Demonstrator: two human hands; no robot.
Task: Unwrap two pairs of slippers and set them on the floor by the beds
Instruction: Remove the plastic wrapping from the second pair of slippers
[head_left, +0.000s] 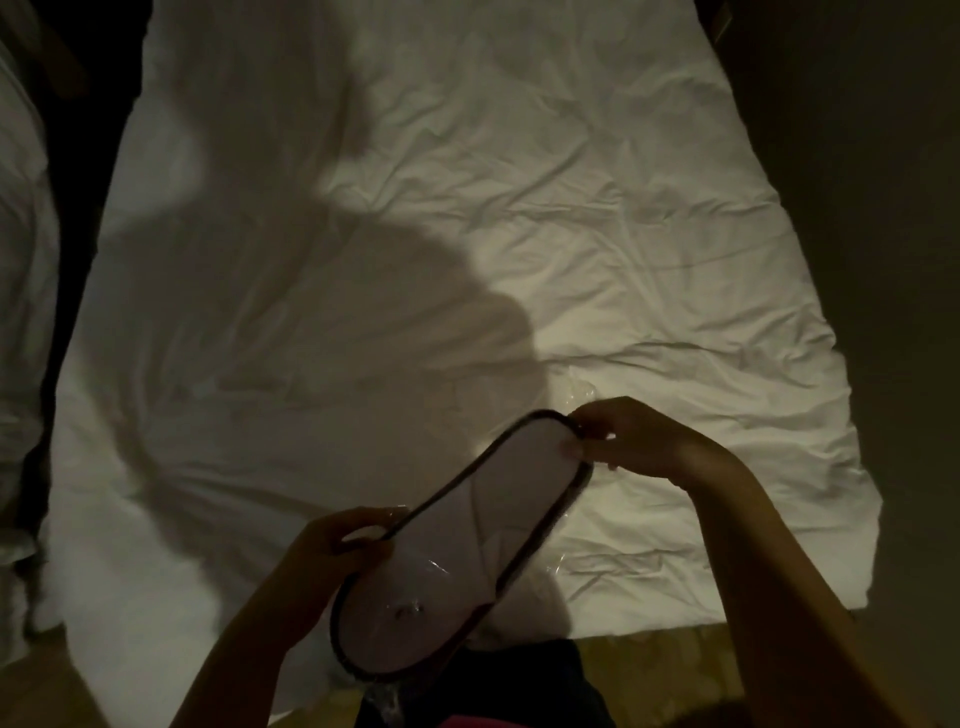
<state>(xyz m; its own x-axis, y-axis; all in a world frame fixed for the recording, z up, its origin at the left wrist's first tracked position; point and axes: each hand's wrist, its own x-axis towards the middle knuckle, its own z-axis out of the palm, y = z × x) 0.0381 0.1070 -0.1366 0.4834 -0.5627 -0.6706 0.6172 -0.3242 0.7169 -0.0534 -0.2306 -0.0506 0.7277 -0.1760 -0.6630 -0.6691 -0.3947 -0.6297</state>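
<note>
Dimly lit white bed (467, 208) fills the view as a person holds a plastic-wrapped slipper pair (462, 540) above its near edge. Its long axis runs diagonally from the left hand (337, 540), fingers pinching the near side, up to the right hand (628, 436), pinching the far tip.

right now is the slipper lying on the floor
No, the slipper is held up over the bed, with the left hand and right hand gripping its ends.
</note>
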